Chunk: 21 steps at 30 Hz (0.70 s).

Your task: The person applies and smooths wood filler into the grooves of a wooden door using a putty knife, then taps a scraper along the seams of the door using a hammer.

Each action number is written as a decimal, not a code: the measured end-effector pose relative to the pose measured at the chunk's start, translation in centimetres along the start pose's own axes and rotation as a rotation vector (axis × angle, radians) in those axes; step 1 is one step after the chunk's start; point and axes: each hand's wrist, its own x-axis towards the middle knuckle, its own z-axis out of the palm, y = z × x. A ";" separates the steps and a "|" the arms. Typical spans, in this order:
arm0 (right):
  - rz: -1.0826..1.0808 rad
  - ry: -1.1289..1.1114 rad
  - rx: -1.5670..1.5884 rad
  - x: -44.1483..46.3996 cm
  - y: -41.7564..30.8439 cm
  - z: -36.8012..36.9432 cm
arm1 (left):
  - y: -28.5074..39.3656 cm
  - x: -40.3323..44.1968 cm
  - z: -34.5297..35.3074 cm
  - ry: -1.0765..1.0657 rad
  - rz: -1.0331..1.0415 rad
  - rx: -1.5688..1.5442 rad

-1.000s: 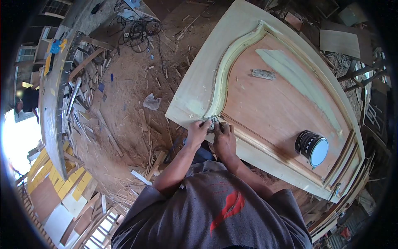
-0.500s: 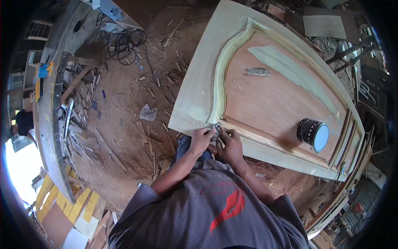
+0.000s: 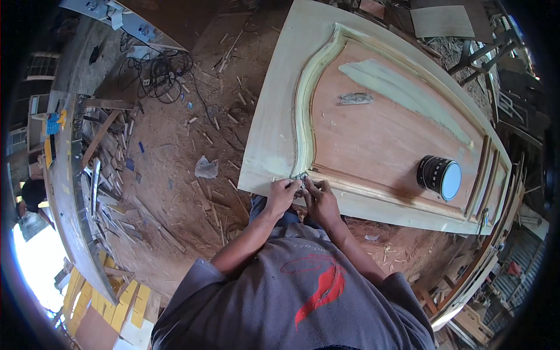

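Left hand [image 3: 281, 197] of a worker in a dark grey shirt [image 3: 280, 286], seen by the head camera, is mostly closed, thumb and fingers pinching a small grey wad [image 3: 301, 178] from one side. Right hand [image 3: 323, 203] meets it from the other, its fingers bent and their tips on the same wad, partly hiding it. The wad sits at the near edge of a large wooden panel [image 3: 373, 134], where a curved, yellowish moulding [image 3: 304, 114] meets the straight moulding [image 3: 373, 195] along that edge.

On the panel's reddish inner field, a can [image 3: 433, 174] with a dark, lettered side lies tipped toward the right, its pale round end [image 3: 451, 181] showing. A crumpled grey strip [image 3: 356, 98] lies farther up, just beside a long pale-green smear [image 3: 408, 99]. Left of the panel, a clear plastic scrap [image 3: 206, 167] and tangled black cables [image 3: 165, 79] lie on a brown floor [image 3: 169, 151] strewn with wood offcuts. Another person [image 3: 33, 193], in dark clothing, is partly visible at the far left.
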 end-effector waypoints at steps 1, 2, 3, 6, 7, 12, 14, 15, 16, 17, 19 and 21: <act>0.015 -0.022 -0.003 -0.2 -0.3 -0.5 | 0.2 -0.2 0.0 -0.005 -0.003 -0.005; 0.028 -0.042 -0.005 -0.3 -0.6 -1.0 | 0.3 -0.4 0.0 -0.004 0.003 0.021; 0.040 -0.061 -0.007 -0.3 -0.7 -1.3 | 0.5 -0.7 0.1 -0.004 0.009 0.047; -0.039 -0.009 -0.023 0.0 0.0 -0.5 | 0.8 -0.5 0.2 -0.006 -0.018 0.038; -0.036 -0.005 -0.026 0.0 0.2 -0.3 | 0.8 -0.3 0.0 -0.010 -0.014 0.048; 0.056 0.019 0.022 -0.3 -0.4 1.0 | 0.9 0.1 -0.6 -0.013 0.018 0.095; 0.076 0.074 0.047 -0.9 -0.6 1.9 | 0.7 0.5 -0.7 -0.011 0.013 0.057; 0.084 0.101 0.059 -0.9 -0.8 2.2 | 0.8 0.6 -0.7 -0.018 0.018 0.058; 0.108 0.109 0.099 -0.9 -0.9 2.2 | 0.8 0.6 -0.7 -0.024 0.020 0.060; 0.132 0.117 0.139 -1.0 -1.0 2.3 | 0.8 0.6 -0.8 -0.030 0.021 0.062; 0.160 0.108 0.170 -0.9 -1.2 2.0 | 3.5 -0.1 -0.6 -0.024 0.069 0.272; 0.170 0.066 0.149 -0.9 -1.3 1.3 | 3.2 -0.1 -0.7 -0.026 0.078 0.331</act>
